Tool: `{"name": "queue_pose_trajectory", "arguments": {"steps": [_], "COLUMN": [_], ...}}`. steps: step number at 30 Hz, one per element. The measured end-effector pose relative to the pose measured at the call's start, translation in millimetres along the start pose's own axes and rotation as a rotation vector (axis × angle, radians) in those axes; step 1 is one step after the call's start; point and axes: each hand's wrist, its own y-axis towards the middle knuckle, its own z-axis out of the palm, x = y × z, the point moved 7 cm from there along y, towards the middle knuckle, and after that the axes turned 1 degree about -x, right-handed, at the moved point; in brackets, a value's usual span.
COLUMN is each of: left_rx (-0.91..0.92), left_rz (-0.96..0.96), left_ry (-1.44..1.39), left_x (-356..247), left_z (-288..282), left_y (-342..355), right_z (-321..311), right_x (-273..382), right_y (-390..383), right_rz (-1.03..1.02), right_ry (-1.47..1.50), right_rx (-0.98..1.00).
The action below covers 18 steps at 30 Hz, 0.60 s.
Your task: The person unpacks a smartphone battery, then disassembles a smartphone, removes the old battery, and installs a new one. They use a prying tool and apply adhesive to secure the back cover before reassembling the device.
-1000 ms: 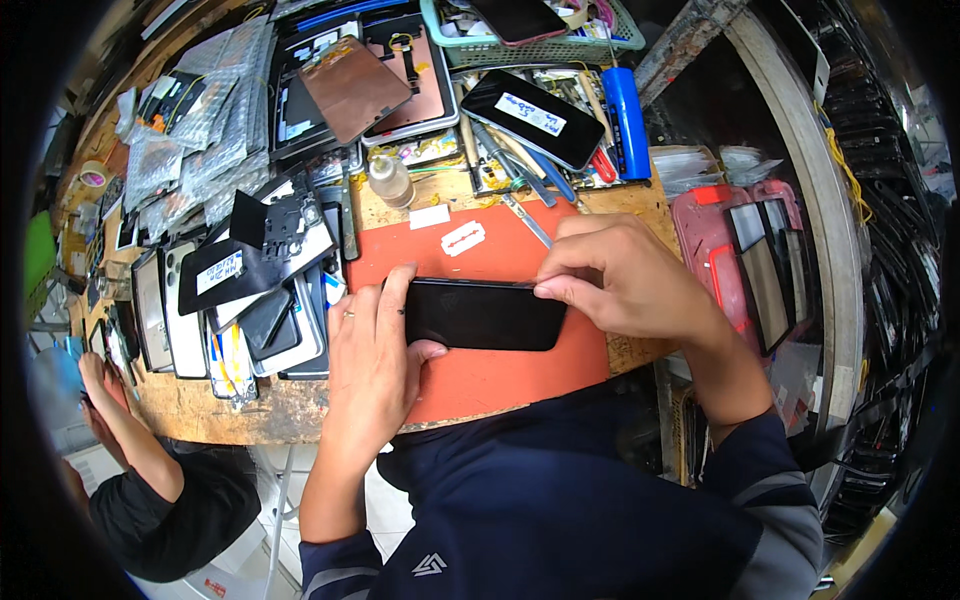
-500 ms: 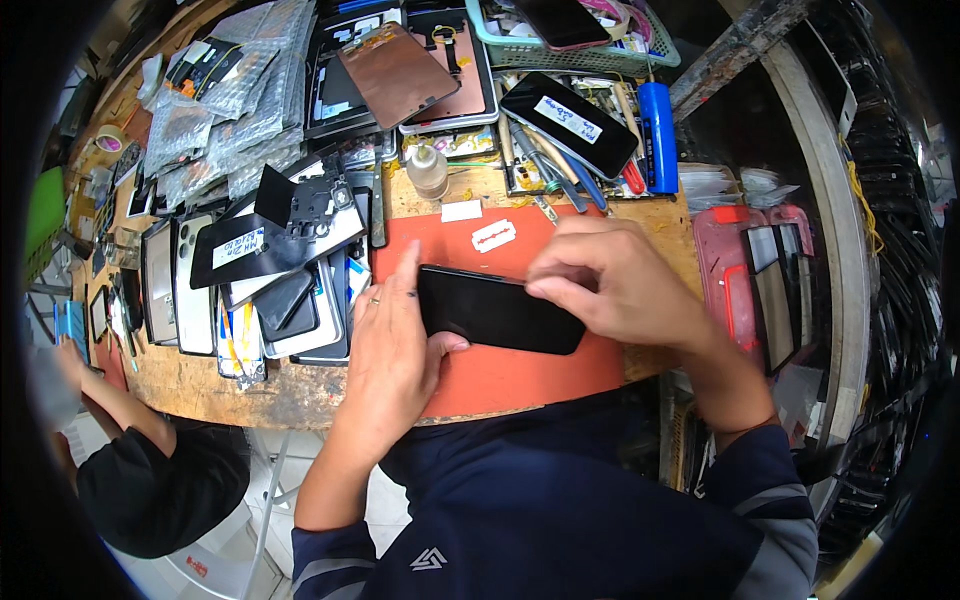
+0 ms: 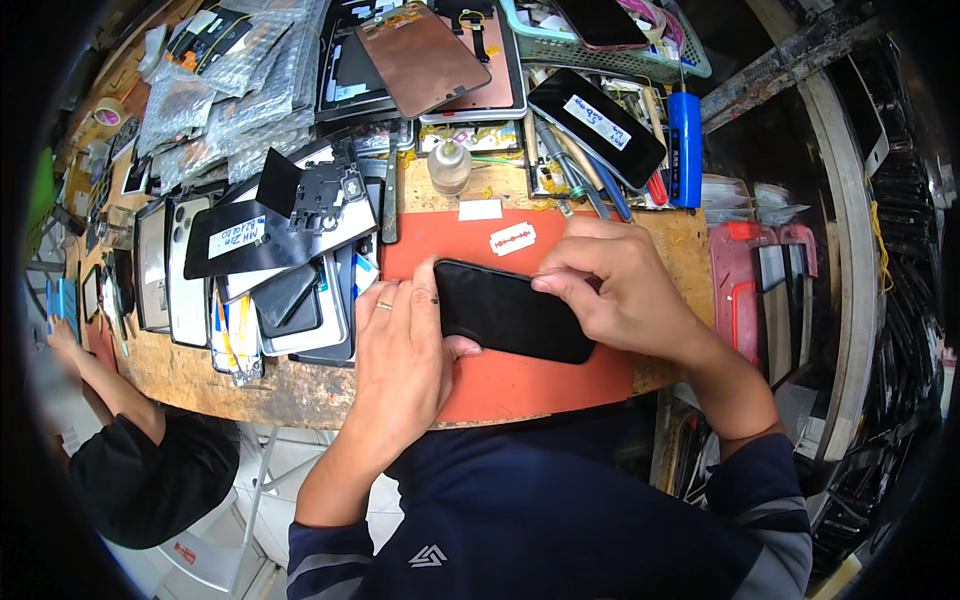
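Note:
A black smartphone [image 3: 515, 315] lies slightly tilted, screen up, on an orange-red mat [image 3: 520, 393]. My left hand [image 3: 405, 345] grips its left end, fingers along the short edge and thumb at the near edge. At the phone's far long edge, my right hand [image 3: 605, 285] is closed in a pinch, thumb and forefinger together against the rim. Whatever may be between those fingertips is hidden. Beyond the phone, a razor blade [image 3: 513, 238] rests flat on the mat, beside a small white card [image 3: 480, 209].
Phones and phone parts [image 3: 270, 240] are piled left of the mat. A dropper bottle [image 3: 449, 167], tools [image 3: 580, 165], a labelled black phone [image 3: 597, 127] and a blue cylinder [image 3: 685, 150] stand or lie behind. Another person's arm [image 3: 115, 390] reaches in at the far left.
The view has shifted, so the table appears moved to the right. My left forefinger, stretched outward before, now bends in against the phone's corner. My right hand keeps its pinch at the far edge.

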Motion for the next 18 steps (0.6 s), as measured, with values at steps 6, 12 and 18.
{"name": "queue_pose_trajectory", "arguments": {"steps": [6,12,18], "left_rx": [0.012,0.045,0.014], "left_rz": [0.015,0.007,0.026], "left_ry": [-0.015,-0.025,-0.035], "left_x": [2,3,4], "left_z": [0,1,-1], "left_y": [1,4,4], "right_z": [13,28,55], "right_x": [2,6,17], "right_y": [14,28,55], "right_rz": [-0.035,-0.073,-0.124], "right_ry": [0.043,0.039,0.033], "right_rx": [-0.061,-0.099,-0.085]}}
